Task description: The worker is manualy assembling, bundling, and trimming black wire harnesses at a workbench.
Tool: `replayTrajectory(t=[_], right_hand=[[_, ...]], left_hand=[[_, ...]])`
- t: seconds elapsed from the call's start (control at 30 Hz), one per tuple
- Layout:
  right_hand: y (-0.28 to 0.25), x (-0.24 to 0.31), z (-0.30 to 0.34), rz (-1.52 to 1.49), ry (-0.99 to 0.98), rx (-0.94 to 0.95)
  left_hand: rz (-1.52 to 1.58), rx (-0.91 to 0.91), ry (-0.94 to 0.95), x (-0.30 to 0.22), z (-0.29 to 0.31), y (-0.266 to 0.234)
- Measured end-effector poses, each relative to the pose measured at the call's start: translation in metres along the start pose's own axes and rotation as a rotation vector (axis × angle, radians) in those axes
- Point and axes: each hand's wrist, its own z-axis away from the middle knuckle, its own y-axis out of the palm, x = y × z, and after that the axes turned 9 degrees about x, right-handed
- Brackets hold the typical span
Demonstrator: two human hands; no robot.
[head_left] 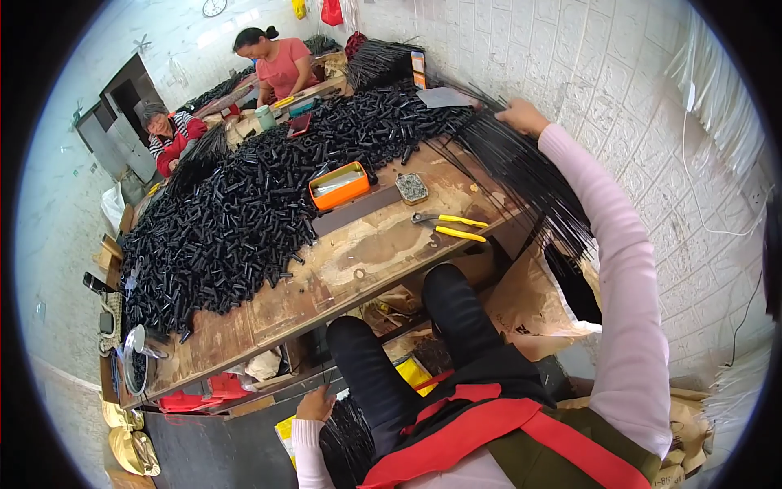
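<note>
The fingers of the person's right hand (pixel 525 119) curl at the far end of a bundle of long, thin black rods (pixel 521 167); whether they pinch any, I cannot tell from here. The bundle lies across the right end of the bench (pixel 375 259), its near ends jutting past the edge above a paper sack (pixel 528 306). The left hand (pixel 314 405) is low beside the left knee, next to a second bunch of black strands (pixel 349 444); I cannot tell what its fingers hold.

The step in hand looks to me like separating or gathering rods. Drawing some free would call for a narrow pinch on just a few and a straight pull along their length, so neighbours don't tangle.

Nearer the middle lie yellow-handled pliers (pixel 461 226), a small container of metal bits (pixel 412 189) and an orange box (pixel 340 187). A great heap of short black tubes (pixel 236 220) covers the left. Beyond it, 2 co-workers (pixel 285 69) sit, heads bent.
</note>
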Motion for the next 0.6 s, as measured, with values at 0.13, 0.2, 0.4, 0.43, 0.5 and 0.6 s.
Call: replayTrajectory(t=[0.13, 0.2, 0.4, 0.43, 0.5, 0.6], right_hand=[[-0.013, 0.038, 0.022, -0.552, -0.016, 0.442], [-0.02, 0.061, 0.029, -0.548, -0.275, 0.341], [0.047, 0.168, 0.106, -1.368, -0.275, 0.743], [0.063, 0.181, 0.119, -1.414, -0.303, 0.744], [0.089, 0.211, 0.154, -1.43, -0.391, 0.676], [0.113, 0.232, 0.188, -1.403, -0.517, 0.727]], left_hand=[[-0.073, -0.146, 0.206, -0.1, 0.039, -0.075], [0.1, -0.233, 0.602, -0.164, 0.041, -0.118], [0.933, -0.197, 0.923, -0.27, 0.008, -0.196], [1.085, -0.205, 0.987, -0.285, -0.005, -0.203], [1.507, 0.295, 0.825, -0.311, -0.001, -0.209], [1.508, 0.308, 0.918, -0.306, 0.042, -0.197]])
